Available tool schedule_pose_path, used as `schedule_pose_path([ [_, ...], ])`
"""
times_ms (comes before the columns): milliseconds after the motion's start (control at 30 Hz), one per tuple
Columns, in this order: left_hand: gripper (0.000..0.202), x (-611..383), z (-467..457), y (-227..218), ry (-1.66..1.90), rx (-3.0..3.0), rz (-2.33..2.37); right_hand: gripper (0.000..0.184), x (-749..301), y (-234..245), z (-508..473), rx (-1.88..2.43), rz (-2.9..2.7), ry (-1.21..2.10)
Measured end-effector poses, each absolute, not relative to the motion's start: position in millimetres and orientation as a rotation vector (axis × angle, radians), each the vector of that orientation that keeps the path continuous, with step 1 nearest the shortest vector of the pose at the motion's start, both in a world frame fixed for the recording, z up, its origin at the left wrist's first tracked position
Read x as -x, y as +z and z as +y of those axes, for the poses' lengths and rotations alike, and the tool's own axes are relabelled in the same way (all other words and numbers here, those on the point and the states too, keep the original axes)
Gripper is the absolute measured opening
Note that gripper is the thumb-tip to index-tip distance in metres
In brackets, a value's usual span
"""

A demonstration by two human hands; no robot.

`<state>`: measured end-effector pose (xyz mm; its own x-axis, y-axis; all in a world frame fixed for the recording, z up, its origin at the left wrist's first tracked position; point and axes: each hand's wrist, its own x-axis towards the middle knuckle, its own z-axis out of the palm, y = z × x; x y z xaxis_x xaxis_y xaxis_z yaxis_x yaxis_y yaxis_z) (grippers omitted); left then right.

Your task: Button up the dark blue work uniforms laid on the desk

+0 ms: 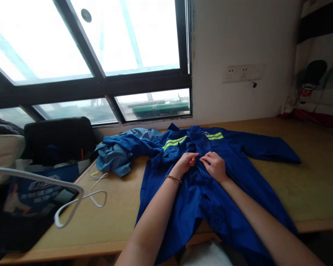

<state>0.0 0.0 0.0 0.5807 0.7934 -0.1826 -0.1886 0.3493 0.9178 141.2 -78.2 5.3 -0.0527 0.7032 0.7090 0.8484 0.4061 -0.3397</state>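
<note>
A dark blue work jacket [169, 207] with yellow-green reflective stripes lies spread on the wooden table, its collar toward the window and its lower edge hanging over the front. Both my hands are at the middle of its front opening, fingertips close together. My left hand [186, 162] is closed, thumb and forefinger pinching the jacket's front edge. My right hand [215, 165] pinches the opposite side of the opening with thumb and forefinger. Whatever small part sits between the fingertips is too small to make out.
Lighter blue clothing [113, 157] is bunched under the jacket's left sleeve. A white cable [96, 194] loops over the left side of the wooden table [116, 221]. A black bag [58, 140] and a printed bag [41, 195] stand left. A window and wall sockets [242, 73] are behind.
</note>
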Motion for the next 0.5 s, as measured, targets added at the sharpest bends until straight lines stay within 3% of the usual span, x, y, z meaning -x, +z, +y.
schedule_pose_path([
  [500, 0.036, 3.8, -5.1, 2.9, 0.612, -1.199, 0.615, 0.006, -141.9, 3.9, -79.1, 1.429, -1.716, -0.144],
])
